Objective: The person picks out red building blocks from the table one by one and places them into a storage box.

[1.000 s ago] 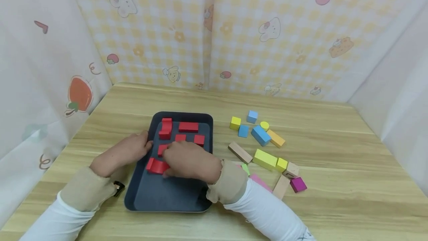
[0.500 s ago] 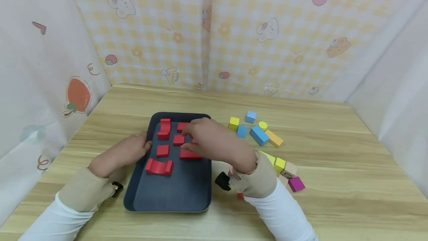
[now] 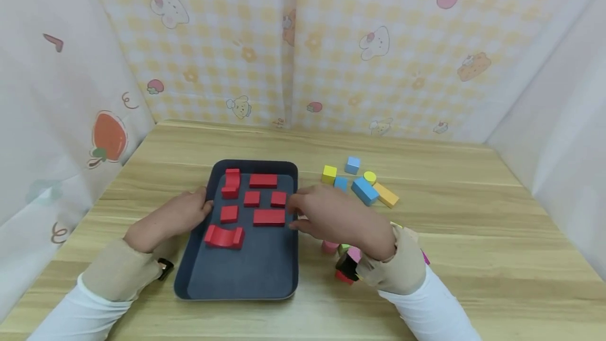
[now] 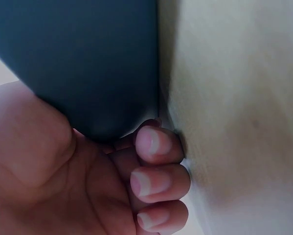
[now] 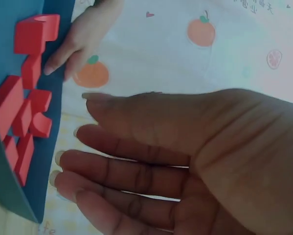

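A dark, shallow rectangular tray (image 3: 236, 275) lies on the table at left of centre. Inside it are several red blocks, among them a long block (image 3: 269, 218), a curved block (image 3: 224, 237) and a square block (image 3: 229, 214). My left hand (image 3: 177, 217) grips the tray's left side; the left wrist view shows its curled fingers (image 4: 158, 183) by the dark wall. Over the tray's right rim is my right hand (image 3: 338, 217), with nothing held in it. Its fingers are loosely bent and spread from the thumb in the right wrist view.
Loose blocks lie to the right of the tray, including a blue block (image 3: 365, 191), an orange block (image 3: 385, 194) and a yellow cube (image 3: 329, 174). Pink, green and red blocks (image 3: 344, 277) are partly hidden by the right wrist. Patterned curtains (image 3: 227, 41) enclose the table.
My right hand has moved right from over the red blocks to the tray's right rim, uncovering the long red block. My left hand has stayed on the tray.
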Demonstrator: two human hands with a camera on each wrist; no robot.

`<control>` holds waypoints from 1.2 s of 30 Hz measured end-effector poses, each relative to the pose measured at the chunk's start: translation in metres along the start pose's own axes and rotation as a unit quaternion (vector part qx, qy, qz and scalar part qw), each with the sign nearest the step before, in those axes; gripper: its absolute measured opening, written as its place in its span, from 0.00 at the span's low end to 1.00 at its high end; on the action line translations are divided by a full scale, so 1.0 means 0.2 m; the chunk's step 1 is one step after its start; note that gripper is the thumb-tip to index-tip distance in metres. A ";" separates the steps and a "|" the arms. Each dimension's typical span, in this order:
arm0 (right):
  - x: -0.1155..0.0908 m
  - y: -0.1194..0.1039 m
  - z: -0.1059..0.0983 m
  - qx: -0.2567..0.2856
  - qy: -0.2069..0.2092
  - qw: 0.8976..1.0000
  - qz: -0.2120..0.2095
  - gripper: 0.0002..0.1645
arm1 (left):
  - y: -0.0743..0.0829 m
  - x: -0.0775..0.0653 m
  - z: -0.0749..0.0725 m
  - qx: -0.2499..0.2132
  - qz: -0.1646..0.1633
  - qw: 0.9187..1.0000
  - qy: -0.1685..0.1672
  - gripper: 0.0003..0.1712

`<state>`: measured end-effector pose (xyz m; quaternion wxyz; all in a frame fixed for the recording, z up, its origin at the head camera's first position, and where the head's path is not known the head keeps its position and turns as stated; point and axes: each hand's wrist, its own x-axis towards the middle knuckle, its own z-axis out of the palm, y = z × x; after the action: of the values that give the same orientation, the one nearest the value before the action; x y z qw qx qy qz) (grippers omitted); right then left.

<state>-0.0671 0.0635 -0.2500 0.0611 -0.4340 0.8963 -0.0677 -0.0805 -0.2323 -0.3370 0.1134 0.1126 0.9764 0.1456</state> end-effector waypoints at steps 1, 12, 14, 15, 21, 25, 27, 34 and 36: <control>-0.02 0.00 0.01 0.003 -0.004 1.000 0.003 0.12 | 0.00 0.00 0.00 0.001 0.000 1.000 0.000 0.20; -0.20 0.07 0.11 -0.035 -0.032 0.999 0.004 0.10 | 0.00 0.00 0.00 0.004 -0.002 1.000 -0.002 0.22; -0.23 0.07 0.12 -0.038 -0.033 0.999 0.009 0.08 | 0.00 0.00 -0.01 0.005 -0.001 1.000 -0.002 0.22; -0.25 0.07 0.12 -0.036 -0.038 0.999 0.012 0.07 | 0.00 -0.01 -0.01 0.006 0.000 1.000 -0.002 0.22; -0.33 0.06 0.15 -0.035 -0.059 0.998 0.003 0.08 | 0.01 -0.01 -0.01 0.005 -0.003 1.000 -0.002 0.21; -0.38 0.08 0.16 -0.056 -0.059 0.996 -0.020 0.15 | 0.01 -0.01 0.00 0.007 -0.004 1.000 -0.001 0.22; -0.40 0.09 0.18 -0.077 -0.058 0.995 -0.035 0.18 | 0.01 -0.01 0.00 0.009 -0.005 1.000 -0.001 0.23; -0.45 0.12 0.22 -0.087 -0.045 0.993 -0.062 0.16 | 0.00 -0.01 0.00 0.006 -0.009 1.000 -0.006 0.23; -0.46 0.13 0.23 -0.082 -0.047 0.993 -0.070 0.15 | 0.01 -0.01 0.00 0.004 -0.009 1.000 -0.006 0.23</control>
<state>-0.0235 0.1485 -0.2951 0.0626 -0.5020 0.8623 0.0220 -0.0794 -0.2319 -0.3358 0.1204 0.1048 0.9772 0.1399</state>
